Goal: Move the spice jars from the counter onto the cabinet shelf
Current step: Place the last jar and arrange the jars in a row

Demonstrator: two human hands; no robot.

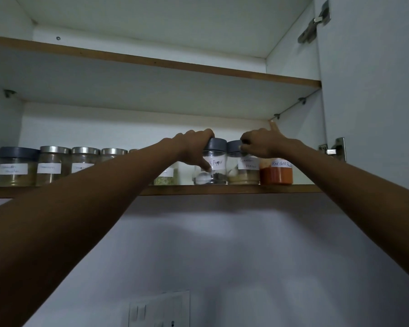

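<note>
While both arms reached up in the head view, the left hand (194,145) gripped the black pepper jar (214,171) from above, fingers curled over its grey lid and the thumb lying down the glass. The right hand (262,142) pinched the grey lid of the jar of pale yellow powder (244,175) touching it, one finger sticking up. Both jars stood upright on the cabinet shelf (222,190), near its front edge, and the red chilli powder jar (276,174) sat just right of them, under the right wrist. Since the two held jars were packed side to side, a sideways nudge from either hand could, I judged, tip the neighbour or shove the chilli jar, and so close to the lip any of them could drop forward. Left of the left arm ran a row of steel-lidded jars (53,166), their labels too blurred to read, part of the row hidden behind the forearm. The counter was out of frame, so whether jars waited there could not be told.
</note>
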